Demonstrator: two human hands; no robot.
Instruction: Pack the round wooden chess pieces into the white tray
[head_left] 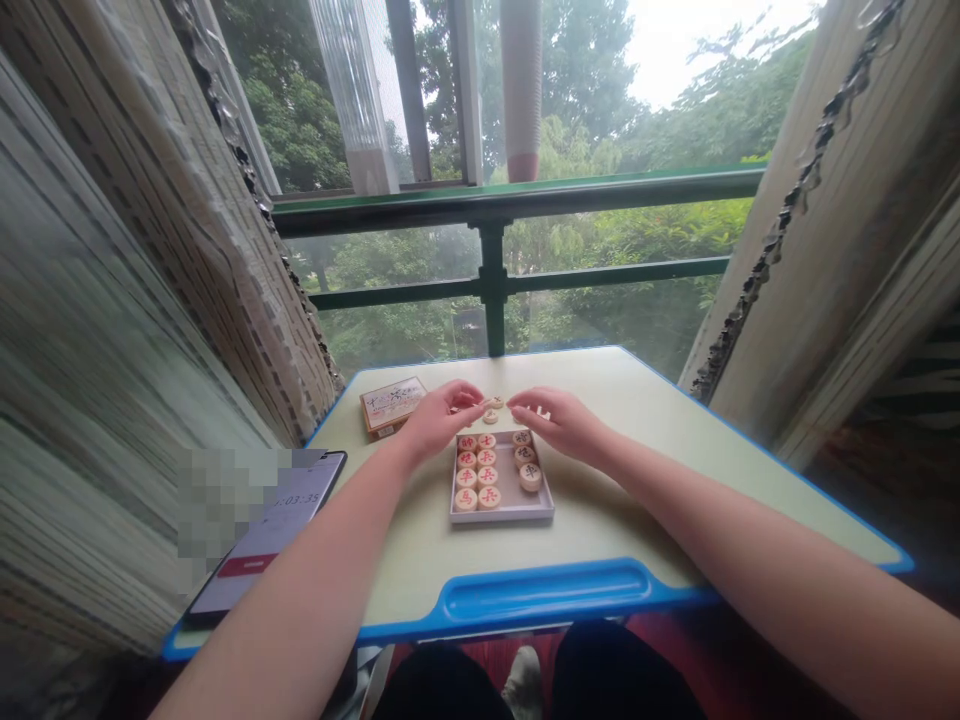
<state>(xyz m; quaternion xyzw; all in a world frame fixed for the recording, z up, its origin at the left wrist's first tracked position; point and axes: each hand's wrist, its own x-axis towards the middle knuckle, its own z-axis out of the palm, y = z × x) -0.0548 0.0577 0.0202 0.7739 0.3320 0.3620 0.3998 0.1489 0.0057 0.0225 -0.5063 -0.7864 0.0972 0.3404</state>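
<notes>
Eleven round chess pieces [487, 476] lie in the shallow tray [501, 514] at mid-table: eight in two columns, three in a third. Two loose pieces [491, 409] sit just beyond it. The left hand [439, 420] draws its fingertips together at them; whether it grips one cannot be told. The right hand [564, 424] hovers with fingers loosely apart. This looks like filling the tray; the next piece calls for the third column's free spot. One box lid [391, 405] and one phone [270, 540] lie to the left.

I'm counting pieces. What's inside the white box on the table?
Round wooden pieces with red marks lie flat in the box: two columns of four at left, three pieces at right. The right hand hides its far right corner.
</notes>
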